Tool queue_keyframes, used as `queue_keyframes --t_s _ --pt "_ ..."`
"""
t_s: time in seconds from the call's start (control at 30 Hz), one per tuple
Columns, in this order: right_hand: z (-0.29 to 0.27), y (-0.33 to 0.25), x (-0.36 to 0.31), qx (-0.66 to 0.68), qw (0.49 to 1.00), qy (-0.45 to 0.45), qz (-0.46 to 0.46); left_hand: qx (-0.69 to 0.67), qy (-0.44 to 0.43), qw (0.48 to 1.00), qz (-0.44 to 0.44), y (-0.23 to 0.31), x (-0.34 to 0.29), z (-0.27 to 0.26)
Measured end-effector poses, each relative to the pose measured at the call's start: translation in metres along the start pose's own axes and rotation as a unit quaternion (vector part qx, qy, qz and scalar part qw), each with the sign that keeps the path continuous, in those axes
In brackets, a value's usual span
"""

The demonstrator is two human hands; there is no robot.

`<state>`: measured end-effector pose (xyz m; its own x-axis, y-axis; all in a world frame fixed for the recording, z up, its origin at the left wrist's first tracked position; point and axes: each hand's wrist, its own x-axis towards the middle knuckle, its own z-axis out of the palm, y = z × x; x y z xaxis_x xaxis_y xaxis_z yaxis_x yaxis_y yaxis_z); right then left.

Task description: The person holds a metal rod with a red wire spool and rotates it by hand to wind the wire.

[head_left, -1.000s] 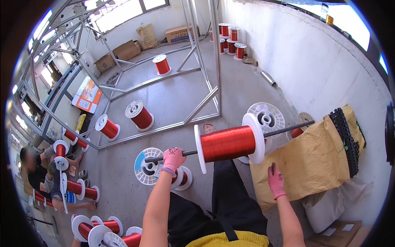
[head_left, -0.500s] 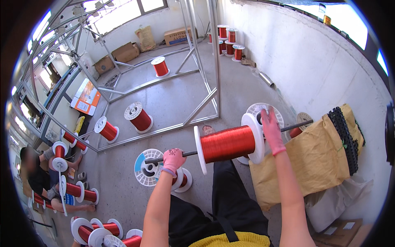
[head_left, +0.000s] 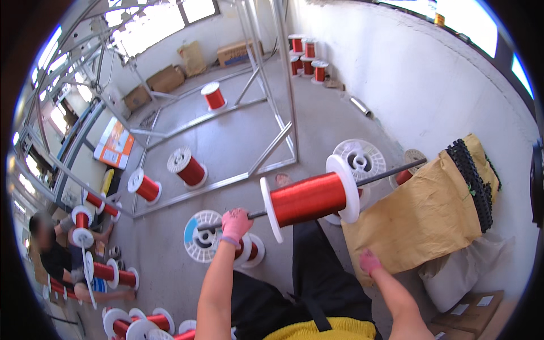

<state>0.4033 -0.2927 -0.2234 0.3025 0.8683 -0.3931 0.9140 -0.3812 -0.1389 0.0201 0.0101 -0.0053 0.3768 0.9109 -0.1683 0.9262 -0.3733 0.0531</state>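
Observation:
My left hand (head_left: 235, 225), in a pink glove, is closed round a dark rod (head_left: 391, 172) near its left end. A large spool of red wire (head_left: 309, 198) with white flanges sits on that rod in front of my legs. The rod's right part sticks out past the flange, over the spools behind. My right hand (head_left: 370, 260), also gloved in pink, is off the rod and low by the brown paper sack (head_left: 419, 226); its fingers are too unclear to read. White-flanged spools (head_left: 202, 235) stand behind my left hand, and another white flange (head_left: 361, 161) shows behind the rod.
A metal frame (head_left: 226, 181) stands ahead, with red wire spools (head_left: 188, 168) in and beside it. More spools (head_left: 318, 72) are stacked by the white wall. At left a person (head_left: 54, 249) sits among spools. A cardboard box (head_left: 473, 311) lies at lower right.
My right hand has left the rod by the right flange and dropped down towards the paper sack. The left hand keeps its hold; the large spool has shifted slightly left in view.

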Motion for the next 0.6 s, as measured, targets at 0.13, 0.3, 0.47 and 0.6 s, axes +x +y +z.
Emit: queue_keyframes --t_s 0.13,0.3,0.47,0.6 --pt "-0.104 -0.057 -0.029 0.177 0.979 -0.014 0.104 0.049 -0.013 0.998 -0.024 -0.025 -0.010 0.025" --pt "-0.117 -0.050 0.011 0.207 0.959 0.190 0.040 0.001 0.003 1.000 -0.021 -0.008 -0.006 0.003" --pt "-0.182 -0.089 0.020 0.371 0.870 0.326 0.011 0.011 -0.005 0.999 -0.043 -0.015 -0.007 0.004" --pt "-0.234 -0.106 0.033 0.479 0.815 0.326 0.008 0.016 -0.005 0.999 -0.040 -0.009 -0.006 0.000"
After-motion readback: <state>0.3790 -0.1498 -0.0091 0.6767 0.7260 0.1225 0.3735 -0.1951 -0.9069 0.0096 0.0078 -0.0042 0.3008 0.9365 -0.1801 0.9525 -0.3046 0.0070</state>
